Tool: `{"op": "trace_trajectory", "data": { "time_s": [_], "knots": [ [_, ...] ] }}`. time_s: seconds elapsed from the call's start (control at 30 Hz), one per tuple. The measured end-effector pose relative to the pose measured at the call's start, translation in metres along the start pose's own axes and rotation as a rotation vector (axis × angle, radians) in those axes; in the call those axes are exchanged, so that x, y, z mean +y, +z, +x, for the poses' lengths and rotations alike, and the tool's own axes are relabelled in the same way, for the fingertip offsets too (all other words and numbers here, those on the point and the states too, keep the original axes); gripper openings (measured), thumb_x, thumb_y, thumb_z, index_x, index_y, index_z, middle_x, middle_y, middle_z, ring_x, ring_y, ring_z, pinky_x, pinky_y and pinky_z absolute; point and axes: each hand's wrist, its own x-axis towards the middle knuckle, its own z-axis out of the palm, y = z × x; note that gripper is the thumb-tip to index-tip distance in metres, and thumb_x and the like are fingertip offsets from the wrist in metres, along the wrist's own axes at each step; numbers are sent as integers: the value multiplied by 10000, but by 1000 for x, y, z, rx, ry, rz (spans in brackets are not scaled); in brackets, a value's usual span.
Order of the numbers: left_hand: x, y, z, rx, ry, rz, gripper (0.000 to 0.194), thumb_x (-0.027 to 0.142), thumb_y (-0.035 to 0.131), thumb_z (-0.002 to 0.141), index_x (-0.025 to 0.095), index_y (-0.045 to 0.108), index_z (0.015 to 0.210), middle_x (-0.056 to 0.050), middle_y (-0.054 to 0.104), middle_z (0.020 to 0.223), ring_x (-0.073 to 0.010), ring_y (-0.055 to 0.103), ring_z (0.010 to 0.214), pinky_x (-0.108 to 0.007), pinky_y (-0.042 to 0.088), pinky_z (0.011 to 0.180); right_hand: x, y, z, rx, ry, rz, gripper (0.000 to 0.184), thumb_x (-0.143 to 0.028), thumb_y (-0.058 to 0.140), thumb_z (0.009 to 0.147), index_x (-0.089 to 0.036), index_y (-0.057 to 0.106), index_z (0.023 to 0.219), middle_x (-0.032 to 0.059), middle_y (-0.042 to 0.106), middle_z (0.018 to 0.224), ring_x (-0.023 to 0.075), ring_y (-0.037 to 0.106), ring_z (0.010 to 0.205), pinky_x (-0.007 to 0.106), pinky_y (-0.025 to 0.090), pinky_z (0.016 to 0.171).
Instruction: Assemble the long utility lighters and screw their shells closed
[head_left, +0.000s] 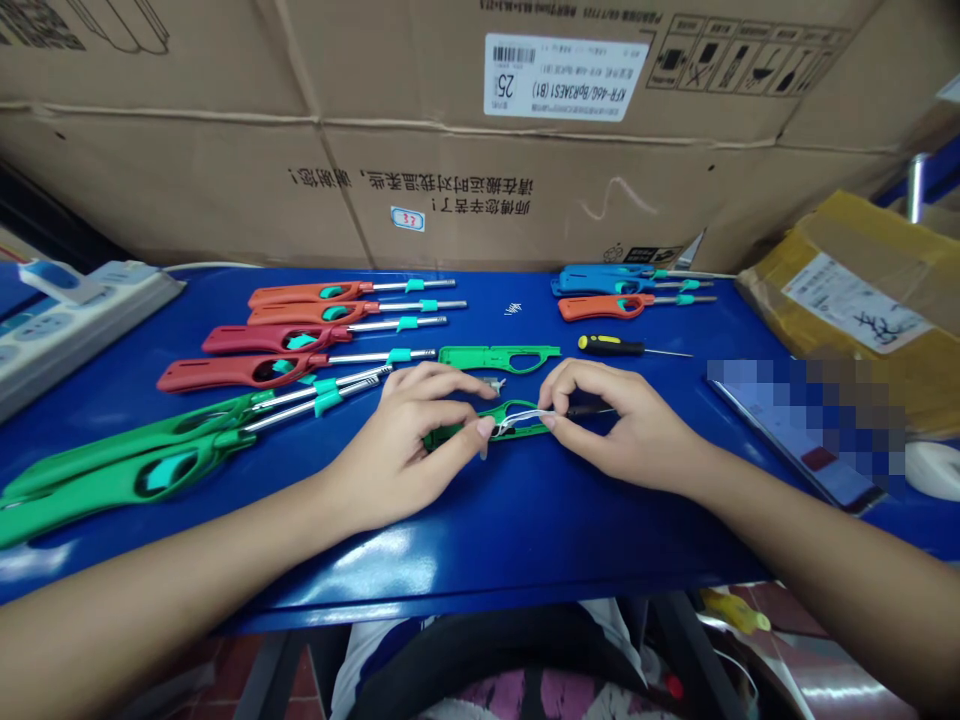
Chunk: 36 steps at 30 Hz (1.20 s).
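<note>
An opened green lighter half-shell (525, 432) lies on the blue table between my hands, with thin white wires (523, 416) running over it. My left hand (427, 425) curls over the shell's left end, thumb and fingers gripping it near the wires. Thumb and forefinger of my right hand (611, 420) pinch the wires' right end. A dark, thin item by the right fingers is partly hidden. Just beyond my hands lies the other green half-shell (499, 358). A small metal piece (495, 384) sits between the two shells.
Several long-nosed lighters, green (127, 490), red (225, 372) and orange (307, 312), lie at left. Blue (604, 279) and orange ones lie back right, above a screwdriver (611, 345). A phone (802, 440), parcel (862, 300), power strip (67, 330) and cardboard wall (225, 190) surround them.
</note>
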Motion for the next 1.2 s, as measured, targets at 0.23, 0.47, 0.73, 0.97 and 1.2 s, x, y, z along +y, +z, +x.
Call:
{"op": "trace_trajectory", "data": {
  "time_s": [0.23, 0.47, 0.73, 0.97, 1.2],
  "knots": [
    [-5, 4, 3, 24, -53, -69, 270, 357, 517, 999, 228, 697, 844, -30, 706, 1197, -239, 602, 1146, -459, 384, 1060, -4, -6, -1, -21, -34, 12, 134, -151, 633, 881, -221, 529, 834, 47, 664, 952, 177, 617, 865, 349, 483, 819],
    [-12, 4, 4, 74, -40, -6, 198, 344, 563, 992, 219, 699, 921, -38, 685, 1175, -230, 603, 1145, -428, 412, 1032, -8, -13, -3, -112, -143, -44, 158, -124, 670, 842, -224, 548, 845, 31, 664, 976, 191, 620, 977, 379, 409, 931],
    [-13, 4, 4, 68, -5, 59, 171, 343, 583, 988, 232, 712, 984, -36, 679, 1195, -237, 591, 1175, -427, 392, 1050, -9, -17, -3, -240, -171, -19, 163, -164, 686, 859, -223, 540, 815, 34, 666, 1053, 194, 612, 1058, 390, 386, 985],
    [-15, 5, 4, 81, -1, 69, 144, 334, 603, 979, 243, 714, 987, -24, 684, 1181, -229, 598, 1160, -427, 396, 1031, -7, -18, -3, -272, -210, 57, 159, -162, 704, 852, -221, 558, 833, 30, 661, 1050, 189, 609, 1070, 383, 382, 990],
    [-18, 6, 5, 88, -1, 64, 127, 333, 629, 957, 241, 717, 965, -26, 691, 1168, -231, 604, 1136, -432, 414, 1014, -7, -19, -6, -291, -136, -38, 369, -198, 711, 836, -236, 564, 1173, 44, 641, 1173, 193, 584, 1094, 347, 444, 976]
  ]
}}
